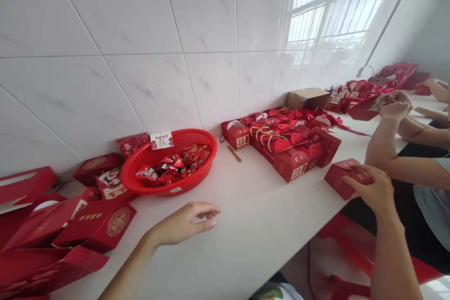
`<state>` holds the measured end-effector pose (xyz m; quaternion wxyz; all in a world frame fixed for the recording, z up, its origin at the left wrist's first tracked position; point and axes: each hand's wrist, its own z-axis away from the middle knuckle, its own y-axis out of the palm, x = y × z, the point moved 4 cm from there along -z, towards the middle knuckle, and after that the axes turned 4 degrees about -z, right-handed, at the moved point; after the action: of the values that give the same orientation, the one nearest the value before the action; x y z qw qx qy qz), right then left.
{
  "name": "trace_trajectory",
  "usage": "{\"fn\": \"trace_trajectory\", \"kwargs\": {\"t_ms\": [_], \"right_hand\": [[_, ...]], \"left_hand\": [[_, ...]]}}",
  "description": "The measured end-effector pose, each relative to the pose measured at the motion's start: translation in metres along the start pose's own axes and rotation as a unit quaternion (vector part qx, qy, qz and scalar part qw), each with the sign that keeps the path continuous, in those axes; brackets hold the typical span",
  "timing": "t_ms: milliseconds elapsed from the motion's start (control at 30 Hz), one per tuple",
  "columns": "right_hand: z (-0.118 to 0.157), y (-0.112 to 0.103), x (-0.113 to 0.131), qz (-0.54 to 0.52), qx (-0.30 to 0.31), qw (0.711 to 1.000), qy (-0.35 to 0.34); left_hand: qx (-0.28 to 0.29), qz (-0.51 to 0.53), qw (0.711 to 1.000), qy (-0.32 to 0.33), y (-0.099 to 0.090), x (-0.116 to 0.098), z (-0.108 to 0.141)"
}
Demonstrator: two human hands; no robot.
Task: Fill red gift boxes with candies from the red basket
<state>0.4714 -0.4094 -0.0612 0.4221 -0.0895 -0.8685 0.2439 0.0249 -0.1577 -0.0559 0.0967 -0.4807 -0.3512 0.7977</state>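
My right hand [378, 190] grips a small red gift box [340, 179] by its top, at the table's front edge on the right. Beside it stand rows of closed red gift boxes [290, 164], some with gold cord handles. My left hand [191, 222] hovers over the white table with nothing in it, its fingers slightly curled and the thumb apart. Behind it sits a round red plastic basket [213, 157] holding red-wrapped sweets [176, 164]. A white printed card [161, 140] lies on the basket's rim.
Larger red boxes [94, 225], some open, crowd the left side. A thin wooden stick [234, 153] lies by the rows. A cardboard box [309, 98] stands against the tiled wall. At right, a co-worker's hands [395, 105] hold a red box; a red stool [351, 243] is below.
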Motion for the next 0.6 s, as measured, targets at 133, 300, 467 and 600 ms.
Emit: {"fn": "trace_trajectory", "kwargs": {"t_ms": [133,300,467,600], "right_hand": [[-0.007,0.028,-0.002,-0.034,0.035,0.998,-0.032],[-0.009,0.048,0.006,-0.033,0.054,0.995,-0.083],[-0.003,0.055,0.013,-0.019,0.040,0.994,-0.101],[0.006,0.053,0.010,-0.032,0.024,0.992,-0.118]], "left_hand": [[0.014,-0.008,1.000,0.007,0.003,-0.002,-0.001],[0.019,-0.004,1.000,0.001,0.005,-0.003,-0.002],[0.004,0.002,1.000,-0.011,-0.001,0.001,0.000],[-0.025,0.005,1.000,-0.017,-0.011,-0.001,0.007]]}}
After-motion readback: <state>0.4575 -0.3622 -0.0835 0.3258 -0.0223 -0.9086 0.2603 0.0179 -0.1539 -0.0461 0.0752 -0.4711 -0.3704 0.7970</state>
